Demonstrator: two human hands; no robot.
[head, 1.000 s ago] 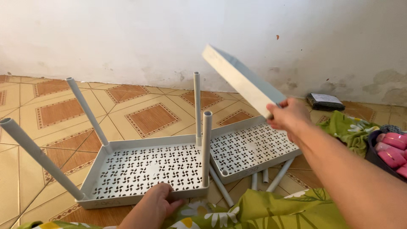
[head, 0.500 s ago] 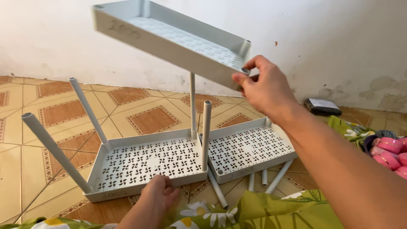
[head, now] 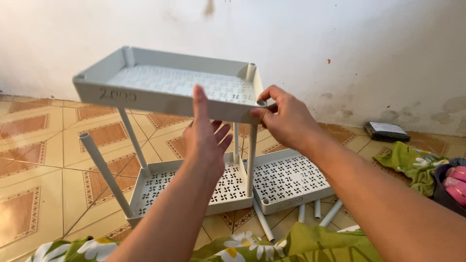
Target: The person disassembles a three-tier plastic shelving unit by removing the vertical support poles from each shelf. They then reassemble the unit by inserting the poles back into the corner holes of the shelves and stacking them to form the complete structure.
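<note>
I hold a pale grey perforated plastic shelf tray point(head: 145, 94) level in the air above the floor. My right hand point(head: 286, 119) pinches its near right corner. My left hand point(head: 208, 138) presses its thumb against the tray's front edge, fingers spread beneath. Below it a second grey tray point(head: 145, 194) lies on the tiled floor with four grey tubes standing in its corners; the front left tube point(head: 104, 172) leans outward. The front right tube point(head: 251, 160) reaches up to the raised tray's corner.
A third perforated tray point(head: 291, 182) lies on the floor to the right, with several loose grey tubes point(head: 315, 211) beside it. Green flowered cloth point(head: 291, 245) covers the foreground. A dark flat box point(head: 386, 131) sits by the white wall; pink items point(head: 454, 182) at far right.
The raised tray swung left and came level over the tubes of the floor tray. My left hand left the floor tray's edge and rose to the raised tray's front edge.
</note>
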